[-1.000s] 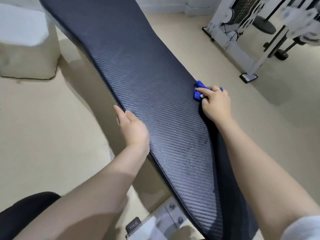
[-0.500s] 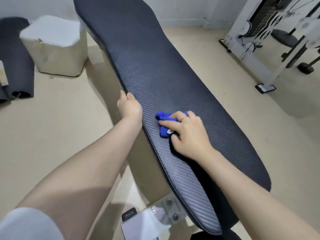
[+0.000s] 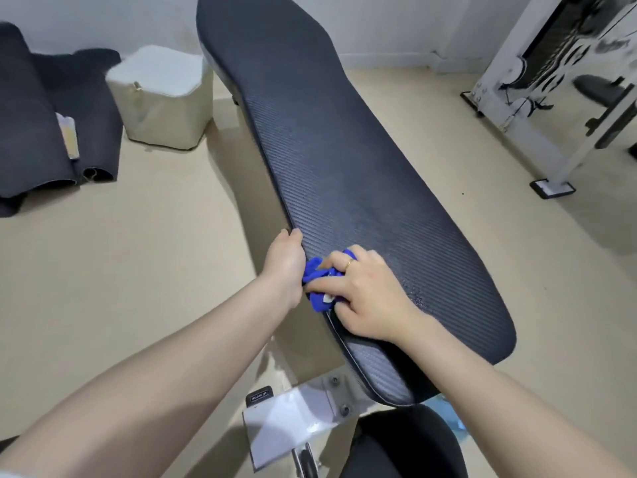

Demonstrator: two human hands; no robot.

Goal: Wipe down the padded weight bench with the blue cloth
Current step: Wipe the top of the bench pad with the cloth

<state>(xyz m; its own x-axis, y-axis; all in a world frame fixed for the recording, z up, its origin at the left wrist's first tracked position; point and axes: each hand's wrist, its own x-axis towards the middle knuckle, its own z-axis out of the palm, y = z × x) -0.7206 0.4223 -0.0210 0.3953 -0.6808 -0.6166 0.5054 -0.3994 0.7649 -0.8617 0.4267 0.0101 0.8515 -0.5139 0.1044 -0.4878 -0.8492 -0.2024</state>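
Observation:
The long black padded bench (image 3: pixel 344 160) runs from the near centre up toward the far wall, its textured pad tilted away. A crumpled blue cloth (image 3: pixel 319 288) lies on the pad's left edge near its lower end. My right hand (image 3: pixel 365 294) covers the cloth, fingers curled over it and pinching it against the pad. My left hand (image 3: pixel 286 260) grips the pad's left edge just beside the cloth, fingers wrapped under the rim and touching the cloth. Most of the cloth is hidden under my right hand.
The bench's white metal frame (image 3: pixel 293 419) shows below the pad. A black seat pad (image 3: pixel 403 443) sits at the bottom. Rolled dark mats (image 3: pixel 41 132) and a pale cube (image 3: pixel 162 98) stand on the floor at left. A white exercise machine (image 3: pixel 551 84) stands at right.
My right hand has swept the cloth from the pad's right edge across to its left edge, beside my left hand. The view has pulled back and shows more floor.

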